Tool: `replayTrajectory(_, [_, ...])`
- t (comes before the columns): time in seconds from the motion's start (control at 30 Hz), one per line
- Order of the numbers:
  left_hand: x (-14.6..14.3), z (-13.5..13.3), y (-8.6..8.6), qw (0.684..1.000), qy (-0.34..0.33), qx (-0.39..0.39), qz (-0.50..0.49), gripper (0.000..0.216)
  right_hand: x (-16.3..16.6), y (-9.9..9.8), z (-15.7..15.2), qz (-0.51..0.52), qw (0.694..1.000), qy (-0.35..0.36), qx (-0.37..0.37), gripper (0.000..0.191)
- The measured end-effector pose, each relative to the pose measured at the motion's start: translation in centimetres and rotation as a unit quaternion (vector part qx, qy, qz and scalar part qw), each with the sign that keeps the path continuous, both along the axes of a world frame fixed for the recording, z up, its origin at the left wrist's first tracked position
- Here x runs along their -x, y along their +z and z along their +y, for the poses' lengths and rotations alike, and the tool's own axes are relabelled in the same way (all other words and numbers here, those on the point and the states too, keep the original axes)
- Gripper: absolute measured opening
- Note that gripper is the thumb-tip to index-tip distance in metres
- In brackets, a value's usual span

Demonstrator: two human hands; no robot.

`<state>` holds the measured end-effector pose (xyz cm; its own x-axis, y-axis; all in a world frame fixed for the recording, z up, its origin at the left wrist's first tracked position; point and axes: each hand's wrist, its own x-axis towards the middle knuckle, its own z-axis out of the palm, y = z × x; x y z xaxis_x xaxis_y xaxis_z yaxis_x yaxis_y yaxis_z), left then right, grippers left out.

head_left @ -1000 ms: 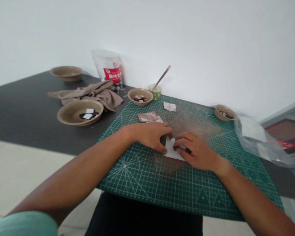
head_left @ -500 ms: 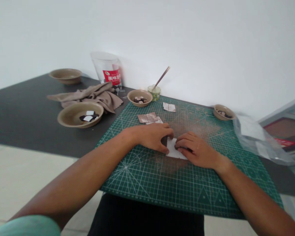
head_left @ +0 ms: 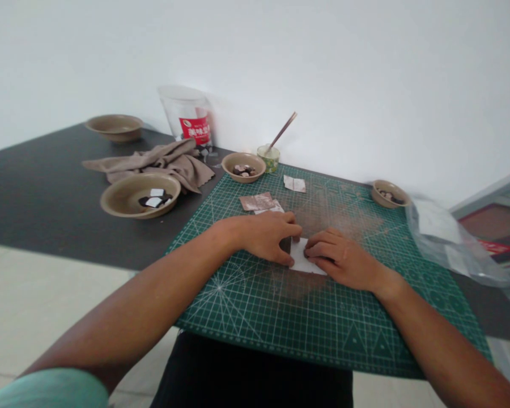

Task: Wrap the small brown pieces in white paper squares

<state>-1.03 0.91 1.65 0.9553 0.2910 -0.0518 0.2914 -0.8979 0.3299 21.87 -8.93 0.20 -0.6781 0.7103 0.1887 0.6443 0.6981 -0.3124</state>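
A small white sheet [head_left: 300, 258] lies flat on a green cutting mat [head_left: 255, 306]. My left hand [head_left: 270, 238] holds down its left side, thumb and fingers bent and spread along the edge. Over the sheet's right part, my right hand [head_left: 342, 258] pinches a small dark piece [head_left: 307, 253] against the surface; the fingers hide most of it. Brown dust surrounds the sheet. Behind my left hand lie a brown-smeared sheet [head_left: 255, 202] and a partly covered white one. Another creased white sheet [head_left: 294, 183] rests farther back.
Bowls with dark pieces stand at the back [head_left: 243, 168], right [head_left: 390, 194] and left [head_left: 140, 196]. A cloth [head_left: 161, 161], a clear tub [head_left: 189, 116], another bowl [head_left: 114, 128] and a small cup [head_left: 268, 158] holding a stick are behind. A plastic bag [head_left: 454, 243] lies right.
The view has shifted slightly. Both hands stay over the same white sheet in nearly the same pose, the right still pinching the dark piece.
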Motion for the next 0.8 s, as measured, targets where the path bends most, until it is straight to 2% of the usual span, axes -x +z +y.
replayTrajectory(0.37, [-0.09, -0.2, 0.08, 1.0, 0.005, -0.011, 0.009, 0.044, 0.62, -0.15, -0.15, 0.047, 0.998, -0.007, 0.034, 0.01])
replayTrajectory(0.53, [-0.09, -0.18, 0.01, 1.0, 0.0, -0.02, 0.011, 0.044, 0.52, 0.14, 0.08, 0.037, 0.998, -0.054, 0.018, 0.01])
replayTrajectory(0.7, [-0.04, -0.23, 0.21, 1.0, 0.003, -0.013, 0.021, 0.045, 0.46, 0.54, -0.08, 0.033, 0.998, -0.005, 0.052, 0.008])
replayTrajectory(0.8, [-0.04, -0.27, 0.44, 1.0, -0.008, -0.014, 0.023, 0.041, 0.6, 0.4, 0.04, 0.023, 0.999, -0.023, 0.031, 0.01])
